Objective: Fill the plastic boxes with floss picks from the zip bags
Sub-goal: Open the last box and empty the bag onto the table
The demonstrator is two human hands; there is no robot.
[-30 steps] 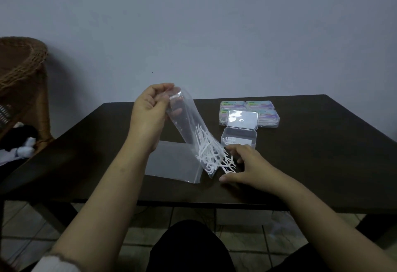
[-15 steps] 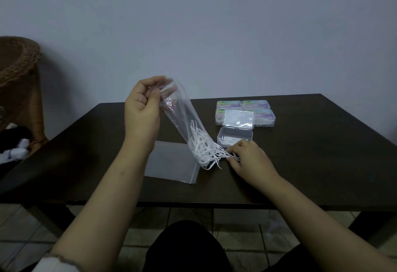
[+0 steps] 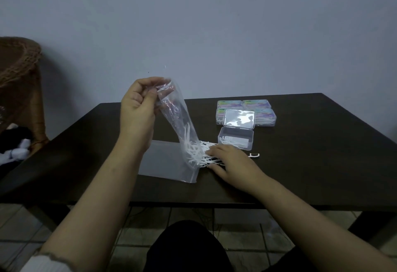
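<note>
- The left hand (image 3: 137,108), left of frame centre, pinches the upturned end of a clear zip bag (image 3: 178,125) between curled fingers (image 3: 150,82), holding it tilted with its mouth down on the dark counter (image 3: 311,164).
- White floss picks (image 3: 193,151) spill from the mouth at centre frame.
- The right hand (image 3: 232,162) lies flat on the spilled picks, fingers released and straight.
- An open plastic box (image 3: 236,140) with a few picks sits just beyond that hand; closed boxes (image 3: 266,110) stand behind it.
- One stray pick (image 3: 254,155) lies right of the hand.
- A flat bag (image 3: 165,160) lies beneath the held one.
</note>
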